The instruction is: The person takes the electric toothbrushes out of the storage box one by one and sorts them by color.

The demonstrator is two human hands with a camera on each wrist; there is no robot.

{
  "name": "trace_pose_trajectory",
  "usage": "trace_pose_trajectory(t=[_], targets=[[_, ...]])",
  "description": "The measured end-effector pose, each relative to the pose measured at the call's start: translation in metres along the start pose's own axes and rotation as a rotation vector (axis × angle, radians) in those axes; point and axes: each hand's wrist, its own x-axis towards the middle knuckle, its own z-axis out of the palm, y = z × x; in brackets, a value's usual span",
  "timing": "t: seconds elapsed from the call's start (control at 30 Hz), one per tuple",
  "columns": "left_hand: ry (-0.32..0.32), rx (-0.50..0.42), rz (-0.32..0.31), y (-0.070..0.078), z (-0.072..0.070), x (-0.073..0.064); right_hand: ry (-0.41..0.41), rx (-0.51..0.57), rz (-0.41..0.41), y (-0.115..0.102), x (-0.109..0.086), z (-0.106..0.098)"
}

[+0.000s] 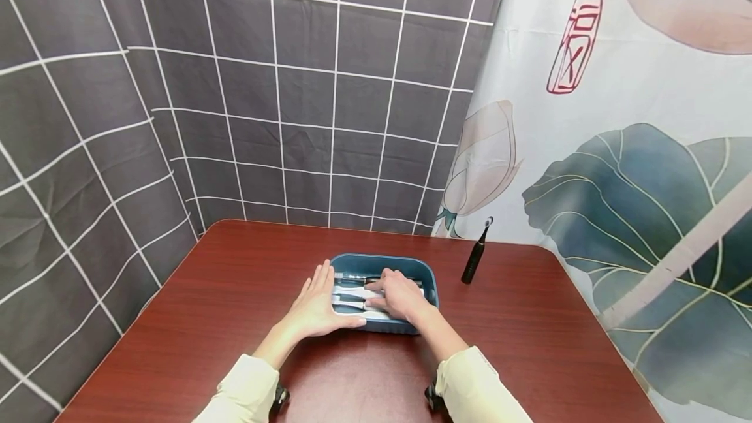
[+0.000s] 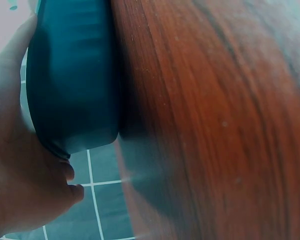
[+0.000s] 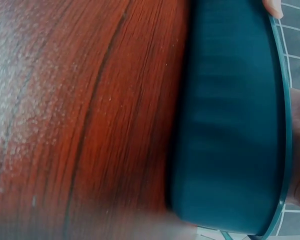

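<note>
A dark blue plastic bin [image 1: 431,286] with rounded corners stands on the table. Inside it, several toothbrushes lie side by side, among them a white electric toothbrush [image 1: 351,292] and one with a dark handle. My left hand [image 1: 317,305] rests against the bin's left end, fingers straight along the rim and thumb at the near edge. My right hand [image 1: 402,296] reaches down into the bin from the near right, thumb and forefinger on either side of the white toothbrush's handle. The hand covers the bin's right part. Both wrist views mostly show the bin's outer wall [image 3: 230,115].
To the right of the bin, a black electric toothbrush [image 1: 473,261] lies on the reddish-brown table [image 1: 235,279]. Behind the table hang a grey checked curtain [image 1: 305,96] and a white cloth with leaf and flower prints [image 1: 529,123].
</note>
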Motion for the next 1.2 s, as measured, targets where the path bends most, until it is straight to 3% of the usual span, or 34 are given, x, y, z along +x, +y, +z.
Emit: trace_pose_trajectory(t=[0.4, 0.63, 0.97, 1.2], targets=[[0.007, -0.006, -0.004, 0.0, 0.0, -0.001, -0.052, 0.018, 0.013, -0.002, 0.001, -0.003], [0.008, -0.005, -0.005, -0.001, 0.001, 0.0, -0.039, 0.001, 0.03, -0.003, 0.002, -0.002], [0.005, -0.01, -0.006, -0.001, -0.001, 0.0, 0.146, 0.006, 0.02, 0.004, -0.014, -0.005], [0.009, -0.011, 0.002, 0.0, 0.0, 0.001, 0.304, 0.134, 0.079, 0.014, -0.021, -0.014]])
